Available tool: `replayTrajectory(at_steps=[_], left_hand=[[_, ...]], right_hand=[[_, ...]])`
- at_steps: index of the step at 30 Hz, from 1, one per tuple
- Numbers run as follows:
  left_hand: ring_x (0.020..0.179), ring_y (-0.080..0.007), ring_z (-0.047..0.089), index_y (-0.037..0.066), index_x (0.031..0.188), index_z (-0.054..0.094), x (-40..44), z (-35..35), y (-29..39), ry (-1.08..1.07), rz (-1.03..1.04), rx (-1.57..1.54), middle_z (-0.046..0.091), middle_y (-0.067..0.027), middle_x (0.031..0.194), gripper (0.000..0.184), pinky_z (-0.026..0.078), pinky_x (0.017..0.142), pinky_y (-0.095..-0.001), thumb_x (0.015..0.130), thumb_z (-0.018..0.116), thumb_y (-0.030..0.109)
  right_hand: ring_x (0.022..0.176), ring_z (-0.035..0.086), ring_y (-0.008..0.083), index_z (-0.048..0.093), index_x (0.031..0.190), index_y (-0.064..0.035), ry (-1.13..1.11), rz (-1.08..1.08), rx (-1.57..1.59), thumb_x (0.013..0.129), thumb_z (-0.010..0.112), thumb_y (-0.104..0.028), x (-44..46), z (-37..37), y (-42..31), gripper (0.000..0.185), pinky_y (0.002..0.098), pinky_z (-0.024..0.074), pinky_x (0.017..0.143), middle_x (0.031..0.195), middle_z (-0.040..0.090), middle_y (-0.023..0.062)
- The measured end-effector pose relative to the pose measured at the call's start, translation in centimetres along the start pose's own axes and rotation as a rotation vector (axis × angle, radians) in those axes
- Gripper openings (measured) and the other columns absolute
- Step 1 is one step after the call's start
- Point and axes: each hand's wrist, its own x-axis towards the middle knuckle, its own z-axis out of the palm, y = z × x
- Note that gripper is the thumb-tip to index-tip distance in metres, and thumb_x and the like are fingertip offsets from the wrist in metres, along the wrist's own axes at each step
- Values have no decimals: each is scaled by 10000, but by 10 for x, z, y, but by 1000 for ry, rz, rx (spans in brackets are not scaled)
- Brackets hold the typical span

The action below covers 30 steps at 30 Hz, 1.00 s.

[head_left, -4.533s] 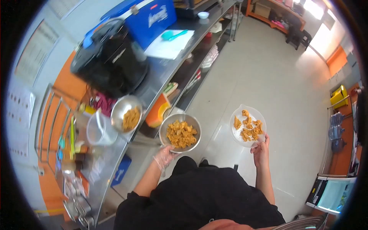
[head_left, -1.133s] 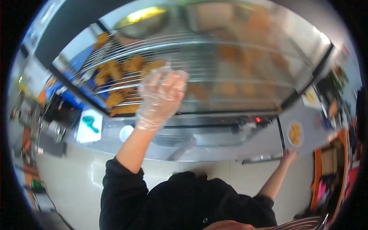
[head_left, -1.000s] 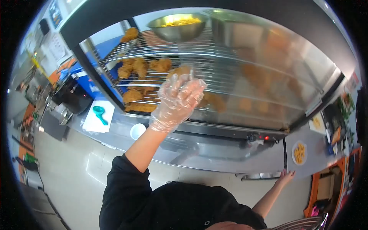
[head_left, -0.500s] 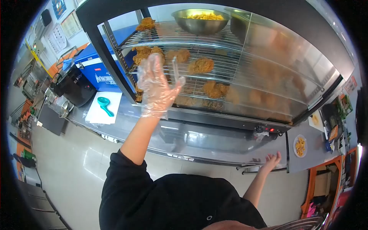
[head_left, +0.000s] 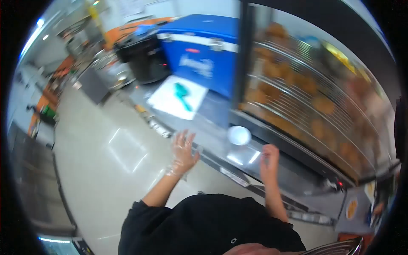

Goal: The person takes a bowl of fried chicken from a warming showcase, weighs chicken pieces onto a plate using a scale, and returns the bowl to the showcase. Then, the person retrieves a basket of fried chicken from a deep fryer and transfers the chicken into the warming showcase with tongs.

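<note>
My left hand [head_left: 183, 154], in a clear plastic glove, is over the floor beside the counter's front edge, fingers spread and holding nothing. Bare, my right hand [head_left: 269, 158] hangs over the counter near a small white bowl [head_left: 239, 135]; its fingers are curled, and anything between them is too blurred to make out. A teal scoop [head_left: 182, 97] lies on a white board or sheet [head_left: 162, 97] to the left of the bowl. Fried pieces [head_left: 324, 104] rest on wire racks in the glass-fronted display case [head_left: 280, 123] at the right.
A blue cooler box [head_left: 199, 55] stands against the wall, with a black cooker [head_left: 146, 59] to its left. On the far right counter is a plate of fried food [head_left: 351, 208]. Pale floor [head_left: 106, 170] stretches along the left.
The view has swung left. My gloved left hand has come away from the front of the display case and down. My right hand has moved inward over the counter, its fingers now curled.
</note>
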Motion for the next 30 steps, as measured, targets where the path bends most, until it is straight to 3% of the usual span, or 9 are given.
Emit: replayTrajectory(at_steps=[5,9,11,14,18,22,25,28,30], left_hand=[[1320,-442,340,80,1365,452,-116,-34,-177,-99,-503,-74,362,-223,1444,694,294,1085,-562,756,702,300],[1296,-420,389,89,1319,495,-163,-37,-247,21,-697,-11,409,-211,1405,630,338,1074,-523,758,703,285],[1282,-414,409,90,1303,506,-153,-50,-276,70,-752,-19,426,-211,1387,614,352,1069,-511,756,706,286],[1265,-399,435,90,1264,509,-87,-72,-320,56,-573,-103,455,-200,1358,587,367,1061,-492,732,717,226],[1271,-392,434,119,1261,518,2,-80,-418,157,-373,-142,453,-179,1373,554,366,1063,-482,746,703,202],[1281,-391,427,116,1262,517,41,-63,-569,118,-397,-69,460,-177,1375,530,350,1069,-507,766,685,193],[1330,-346,404,134,1305,503,-23,-17,-720,-178,-623,61,428,-167,1434,516,335,1077,-519,826,646,260],[1295,-340,478,98,1291,589,-194,61,-881,-749,-1157,-43,519,-160,1392,466,374,1077,-470,915,515,362],[1304,-348,470,91,1268,609,-288,24,-890,-785,-1505,-117,530,-176,1373,460,361,1084,-477,904,518,358]], right_hand=[[1352,381,279,344,1445,-61,176,-24,-4,813,536,-28,108,116,-45,662,417,301,1103,1510,362,101],[1365,360,318,244,1483,-64,378,-266,-29,924,551,-156,168,161,-24,644,468,265,1115,1525,316,144],[1354,368,315,266,1466,-31,527,-174,-113,957,550,-200,177,183,-33,606,456,310,1105,1493,327,167],[1291,449,317,297,1404,26,752,-317,-149,991,535,-238,196,199,-7,545,443,352,1090,1387,456,208],[1240,496,333,356,1364,50,924,-118,-433,1016,468,-316,213,226,-23,517,452,381,1060,1328,512,223],[1095,535,360,468,1274,20,1073,-411,-607,977,491,-342,243,266,-11,469,450,407,987,1227,508,252],[1019,538,333,483,1228,-23,959,-615,-364,938,529,-299,277,400,-67,404,434,418,910,1182,500,218],[944,541,307,497,1183,-65,602,-828,128,899,567,-256,303,582,-141,349,419,429,833,1138,493,185],[894,543,289,507,1152,-94,309,-945,460,873,593,-227,314,705,-196,321,409,436,781,1108,488,162]])
